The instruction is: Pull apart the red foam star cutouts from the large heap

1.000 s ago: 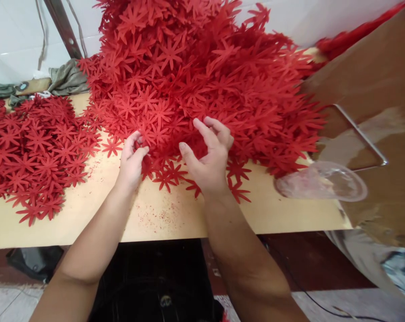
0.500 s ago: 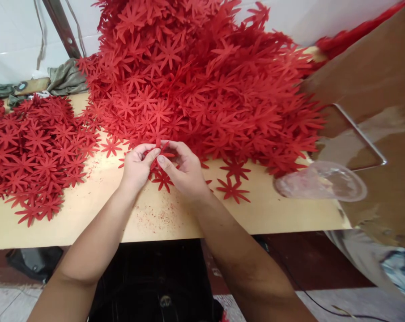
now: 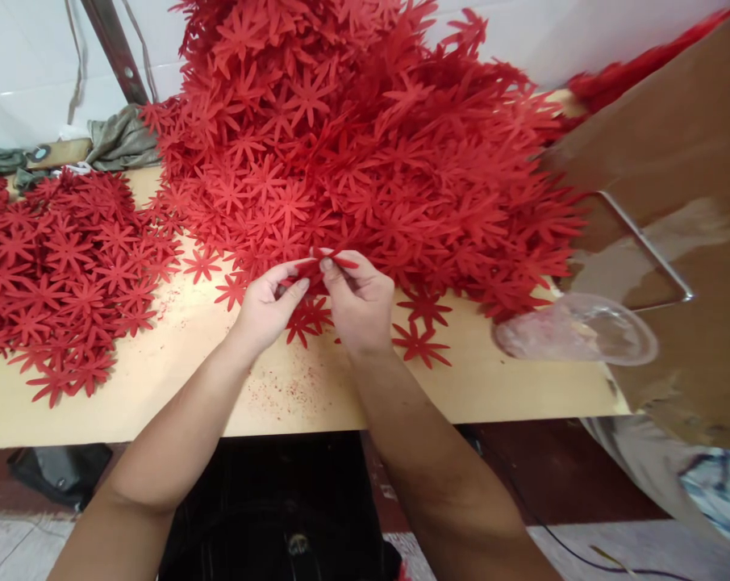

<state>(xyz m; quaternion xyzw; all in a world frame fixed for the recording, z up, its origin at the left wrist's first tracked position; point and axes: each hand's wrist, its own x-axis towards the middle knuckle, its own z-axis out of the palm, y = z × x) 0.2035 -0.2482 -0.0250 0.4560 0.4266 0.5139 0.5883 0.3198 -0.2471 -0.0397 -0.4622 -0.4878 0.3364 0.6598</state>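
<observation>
Between my fingertips is a red flower-shaped cutout (image 3: 314, 269) with narrow petals, raised over the table's middle. My left hand (image 3: 273, 305) pinches its left side between thumb and fingers. On the other side, my right hand (image 3: 358, 300) grips it with the thumb on top. Part of the cutout is hidden by the fingers. Below the hands lie more loose red flower cutouts (image 3: 307, 319). Just beyond the fingertips rises a tall heap of the same red cutouts (image 3: 352, 169).
A smaller pile of red cutouts (image 3: 68, 274) covers the table's left side. At the right, a clear plastic container (image 3: 627, 335) lies tipped beside a large cardboard box (image 3: 697, 242). Red crumbs dot the wooden table (image 3: 316, 407). Grey-green cloth (image 3: 123, 137) sits at the back left.
Both hands have shifted to the right with the red cutout. Its petals are now turned flatter, and the right thumb has moved onto it.
</observation>
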